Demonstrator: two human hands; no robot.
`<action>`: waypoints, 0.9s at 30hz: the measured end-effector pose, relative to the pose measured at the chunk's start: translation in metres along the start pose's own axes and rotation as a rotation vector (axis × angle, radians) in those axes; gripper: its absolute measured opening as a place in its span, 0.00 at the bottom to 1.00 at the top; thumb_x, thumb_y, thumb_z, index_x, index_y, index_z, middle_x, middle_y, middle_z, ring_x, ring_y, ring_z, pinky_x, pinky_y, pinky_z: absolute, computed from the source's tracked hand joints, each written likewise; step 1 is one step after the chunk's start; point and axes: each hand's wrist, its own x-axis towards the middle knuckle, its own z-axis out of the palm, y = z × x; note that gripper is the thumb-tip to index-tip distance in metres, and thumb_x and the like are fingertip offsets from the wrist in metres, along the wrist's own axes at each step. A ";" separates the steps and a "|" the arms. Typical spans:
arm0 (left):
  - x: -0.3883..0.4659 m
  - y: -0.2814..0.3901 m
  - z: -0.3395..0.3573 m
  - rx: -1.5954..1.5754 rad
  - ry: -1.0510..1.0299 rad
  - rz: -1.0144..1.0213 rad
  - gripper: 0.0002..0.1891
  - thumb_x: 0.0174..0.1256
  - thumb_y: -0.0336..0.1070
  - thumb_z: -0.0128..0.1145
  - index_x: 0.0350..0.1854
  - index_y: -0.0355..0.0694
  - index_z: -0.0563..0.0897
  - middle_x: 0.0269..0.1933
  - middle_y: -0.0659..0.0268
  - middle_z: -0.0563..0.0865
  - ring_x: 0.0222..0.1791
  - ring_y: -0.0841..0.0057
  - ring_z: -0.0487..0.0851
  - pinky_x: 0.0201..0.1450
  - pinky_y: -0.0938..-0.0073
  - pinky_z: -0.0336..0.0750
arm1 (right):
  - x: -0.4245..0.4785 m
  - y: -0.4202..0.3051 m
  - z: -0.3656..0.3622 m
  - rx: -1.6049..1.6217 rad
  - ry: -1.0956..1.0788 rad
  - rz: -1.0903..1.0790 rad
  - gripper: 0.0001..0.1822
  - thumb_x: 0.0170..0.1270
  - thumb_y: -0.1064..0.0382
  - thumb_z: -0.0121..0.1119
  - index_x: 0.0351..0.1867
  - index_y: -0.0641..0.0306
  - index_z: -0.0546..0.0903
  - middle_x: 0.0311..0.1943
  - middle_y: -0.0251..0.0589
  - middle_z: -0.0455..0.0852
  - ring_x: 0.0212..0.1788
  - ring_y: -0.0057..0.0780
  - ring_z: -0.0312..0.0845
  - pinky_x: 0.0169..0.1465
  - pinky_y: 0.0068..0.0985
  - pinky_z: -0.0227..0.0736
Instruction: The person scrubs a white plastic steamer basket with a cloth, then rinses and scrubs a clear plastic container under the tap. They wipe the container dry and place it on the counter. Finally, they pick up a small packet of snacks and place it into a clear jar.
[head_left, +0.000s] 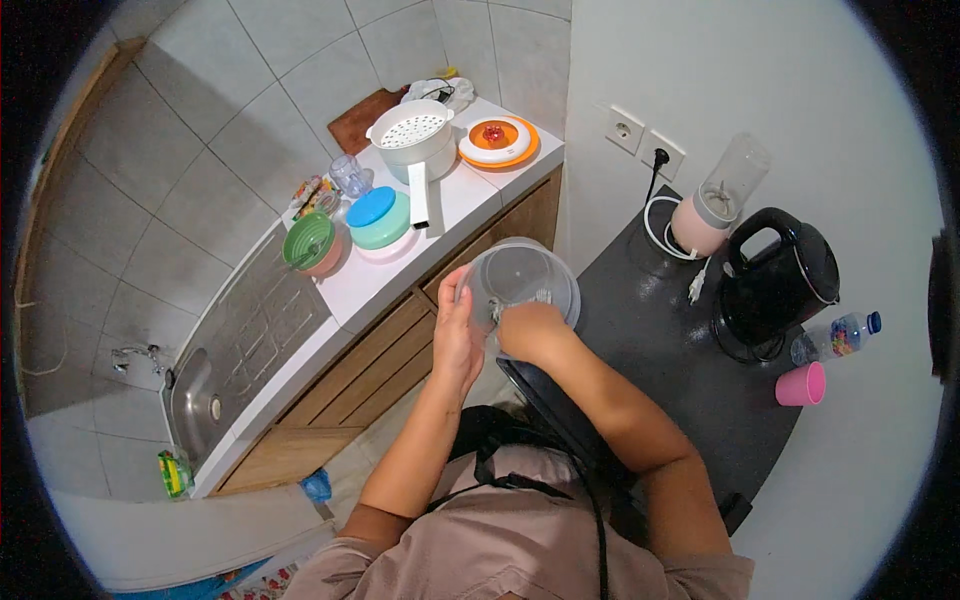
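A clear plastic container with a round rim is up in front of me, between the two counters. My left hand grips its left side, fingers spread along the wall. Curled into a fist, my right hand is at the container's near side, apparently reaching into its mouth. A small grey-and-white item shows on both sides of that fist; whether it is a cloth or something else I cannot tell. My right fingertips are hidden.
The white counter bears a white steamer pot, an orange-rimmed lid, a blue-lidded bowl and green and pink bowls. A steel sink lies left. The dark table holds a blender, kettle, bottle and pink cup.
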 end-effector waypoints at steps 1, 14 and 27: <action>-0.001 0.003 0.006 -0.024 -0.004 -0.025 0.13 0.71 0.38 0.40 0.55 0.46 0.66 0.55 0.67 0.71 0.56 0.75 0.68 0.58 0.72 0.64 | 0.006 0.002 0.000 -0.048 -0.026 0.033 0.16 0.58 0.60 0.47 0.42 0.71 0.75 0.37 0.59 0.81 0.40 0.54 0.78 0.45 0.42 0.71; 0.005 0.009 -0.002 0.087 -0.007 -0.061 0.19 0.71 0.44 0.38 0.62 0.47 0.62 0.60 0.65 0.67 0.59 0.72 0.66 0.60 0.70 0.62 | -0.044 -0.023 -0.008 0.374 0.309 -0.369 0.18 0.50 0.69 0.49 0.43 0.76 0.64 0.40 0.65 0.75 0.45 0.59 0.72 0.47 0.45 0.66; 0.048 0.050 -0.007 0.816 -0.340 0.094 0.30 0.64 0.41 0.49 0.68 0.45 0.57 0.68 0.62 0.59 0.68 0.65 0.54 0.67 0.68 0.51 | -0.077 0.012 -0.029 -0.431 0.282 -0.425 0.08 0.55 0.67 0.49 0.34 0.62 0.78 0.32 0.41 0.82 0.42 0.36 0.77 0.47 0.31 0.68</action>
